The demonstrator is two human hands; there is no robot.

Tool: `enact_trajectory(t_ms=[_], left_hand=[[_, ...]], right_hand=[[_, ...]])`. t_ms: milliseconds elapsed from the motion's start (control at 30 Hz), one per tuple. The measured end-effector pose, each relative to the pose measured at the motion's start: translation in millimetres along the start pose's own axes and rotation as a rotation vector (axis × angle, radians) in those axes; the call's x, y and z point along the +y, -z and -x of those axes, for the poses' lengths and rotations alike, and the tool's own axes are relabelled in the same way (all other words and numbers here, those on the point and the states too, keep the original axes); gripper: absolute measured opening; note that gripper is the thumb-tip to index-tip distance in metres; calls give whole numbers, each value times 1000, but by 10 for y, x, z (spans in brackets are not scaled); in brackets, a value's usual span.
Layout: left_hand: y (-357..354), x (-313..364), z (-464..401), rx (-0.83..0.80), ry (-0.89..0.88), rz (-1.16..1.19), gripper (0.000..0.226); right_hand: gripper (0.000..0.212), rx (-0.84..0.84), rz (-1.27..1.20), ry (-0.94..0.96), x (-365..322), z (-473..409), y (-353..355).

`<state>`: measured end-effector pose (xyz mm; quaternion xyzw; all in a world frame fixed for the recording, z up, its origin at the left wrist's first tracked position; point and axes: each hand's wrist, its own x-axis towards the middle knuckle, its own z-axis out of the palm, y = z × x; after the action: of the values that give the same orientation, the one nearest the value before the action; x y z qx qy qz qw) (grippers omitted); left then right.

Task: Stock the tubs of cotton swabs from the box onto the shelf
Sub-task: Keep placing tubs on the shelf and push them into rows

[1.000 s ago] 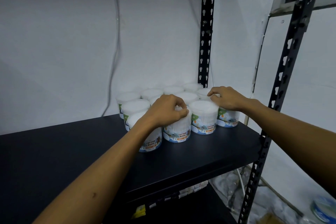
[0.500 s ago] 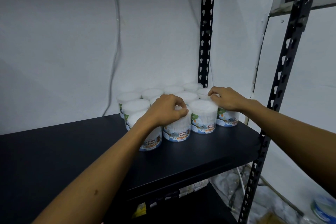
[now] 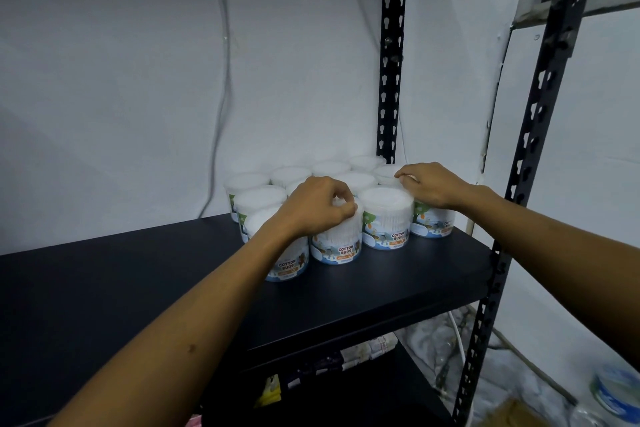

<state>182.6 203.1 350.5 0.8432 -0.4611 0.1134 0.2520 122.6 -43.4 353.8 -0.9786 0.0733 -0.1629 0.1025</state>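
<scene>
Tubs of cotton swabs stand upright in a tight cluster on the black shelf, packed toward its far right corner, at about one o'clock from the middle of the view, against the pale wall. That shelf is the largest thing in sight, a dark flat board carried by slotted black uprights, one upright behind the cluster at twelve o'clock and a nearer one at three o'clock. The cluster runs in roughly three rows, white lids up, the front row showing labels that read COTTON BUDS. A grey cable hangs down the wall at eleven o'clock. Both bare forearms reach in from five and seven o'clock. Left hand sits over the front tub second from the left, fingers curled down around its lid and gripping it. Right hand lies on the rightmost front tub, fingertips bent over the lid's far edge at one o'clock, holding it. The two hands are apart, one tub between them. Small packets show on a lower level at six o'clock.
</scene>
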Motion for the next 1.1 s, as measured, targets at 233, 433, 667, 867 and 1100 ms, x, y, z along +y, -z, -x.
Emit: enact_trajectory(t_ms=[233, 433, 667, 867, 1100], left_hand=[[25, 14, -15, 5, 15, -32, 23], [120, 49, -84, -104, 37, -104, 27], [121, 79, -73, -138, 40, -141, 35], [183, 34, 31, -101, 15, 1, 33], [387, -160, 418, 113, 55, 82, 21]], right_hand=[[31, 241, -118, 72, 39, 168, 71], [31, 275, 16, -72, 117, 456, 51], [30, 274, -63, -142, 57, 593, -21], [32, 209, -31, -108, 83, 602, -56], [27, 365, -53, 145, -12, 769, -95]])
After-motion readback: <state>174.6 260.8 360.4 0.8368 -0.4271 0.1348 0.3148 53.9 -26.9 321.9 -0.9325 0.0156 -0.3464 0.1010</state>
